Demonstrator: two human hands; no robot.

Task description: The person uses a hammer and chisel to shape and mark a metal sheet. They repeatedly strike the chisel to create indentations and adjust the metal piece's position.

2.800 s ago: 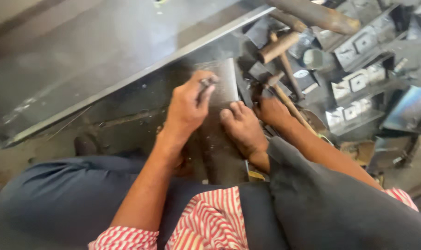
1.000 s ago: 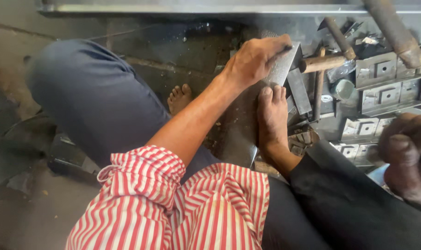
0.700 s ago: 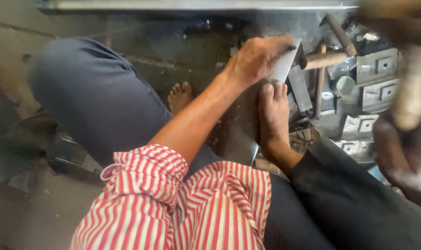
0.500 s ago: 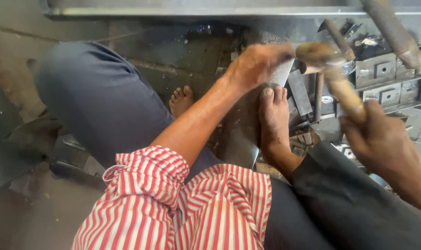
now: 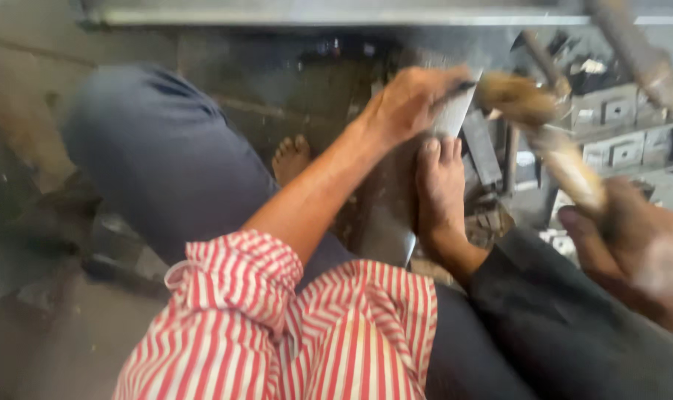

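Note:
My left hand point(image 5: 409, 100) pinches a small dark punch point(image 5: 461, 87) against the top corner of a grey metal sheet point(image 5: 387, 222) lying on the floor. My bare right foot point(image 5: 440, 189) presses on the sheet just below that hand. At the right, my right hand point(image 5: 632, 248) grips the wooden handle of a hammer point(image 5: 570, 167). The blurred hammer head is right beside the punch, and I cannot tell whether they touch. My bare left foot point(image 5: 290, 157) rests on the floor to the left of the sheet.
Rows of small grey metal boxes point(image 5: 618, 111) lie at the upper right, with other wooden-handled hammers point(image 5: 636, 52) among them. A long metal bar point(image 5: 314, 13) runs along the top. My knees in dark trousers fill the left and lower right.
My right hand has come in from the right with the hammer and swung its head up and left to the punch. My left hand and right foot have stayed on the sheet.

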